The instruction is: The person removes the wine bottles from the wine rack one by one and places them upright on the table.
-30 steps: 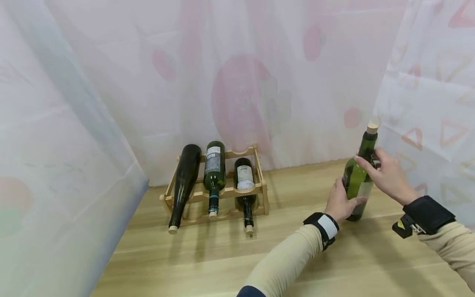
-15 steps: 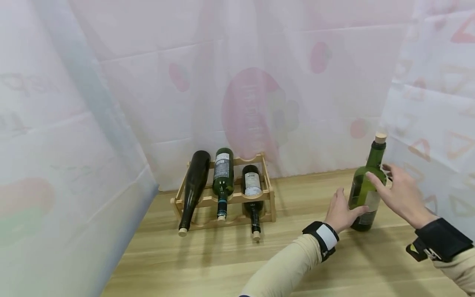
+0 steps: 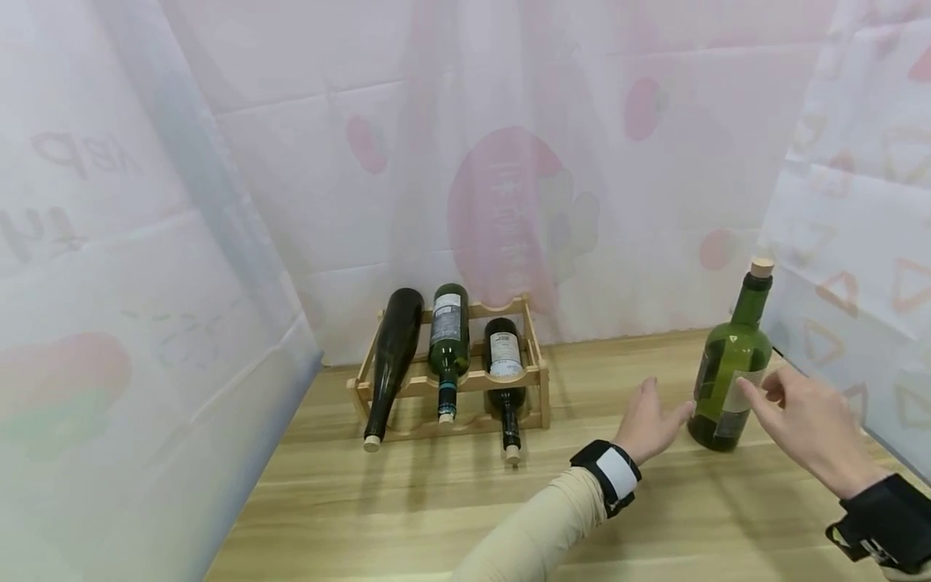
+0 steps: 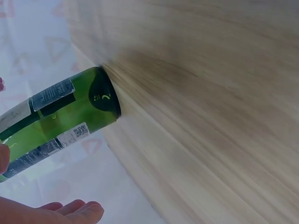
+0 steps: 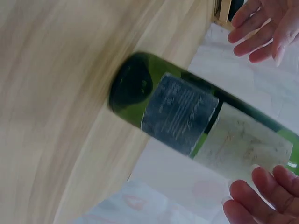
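A corked green wine bottle [image 3: 736,352] stands upright on the wooden table at the right in the head view. My left hand [image 3: 650,424] is just left of it, fingers extended and thumb toward the glass. On the other side, my right hand [image 3: 815,420] is beside the label, its fingers loosely bent. In the right wrist view the bottle [image 5: 182,112] shows a dark and a pale label, with a hand on either side and neither wrapped around it. The left wrist view shows the bottle's base [image 4: 105,93] on the tabletop and its neck out of frame.
A wooden wine rack [image 3: 540,380] stands left of centre against the back sheet. It holds a dark bottle [image 3: 396,347], a green bottle [image 3: 449,331] on top and a labelled bottle [image 3: 504,352] lower down, necks toward me. Printed sheets [image 3: 858,218] enclose the table.
Both hands have let go of the green bottle. The left has drawn away leftward, the right down and to the right; the bottle stays standing. The head view has shifted slightly.
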Tool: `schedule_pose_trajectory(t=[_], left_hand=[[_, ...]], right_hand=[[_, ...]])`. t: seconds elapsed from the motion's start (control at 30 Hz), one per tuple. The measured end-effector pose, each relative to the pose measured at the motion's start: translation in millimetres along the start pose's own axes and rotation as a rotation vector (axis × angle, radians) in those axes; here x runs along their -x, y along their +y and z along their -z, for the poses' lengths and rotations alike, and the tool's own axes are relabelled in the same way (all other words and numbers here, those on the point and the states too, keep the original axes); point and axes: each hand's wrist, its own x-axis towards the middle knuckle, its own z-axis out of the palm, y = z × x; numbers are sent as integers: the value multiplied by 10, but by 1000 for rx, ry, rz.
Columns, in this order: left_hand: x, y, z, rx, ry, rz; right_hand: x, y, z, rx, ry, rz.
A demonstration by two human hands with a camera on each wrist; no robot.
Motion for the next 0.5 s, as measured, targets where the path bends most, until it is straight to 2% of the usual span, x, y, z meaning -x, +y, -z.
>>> schedule_pose_trajectory(t=[0.27, 0.5], left_hand=[[71, -58, 157, -98, 30, 0], [152, -117, 223, -141, 53, 16]], right_hand=[[58, -164, -123, -4, -76, 58], [76, -334, -233, -6, -87, 79]])
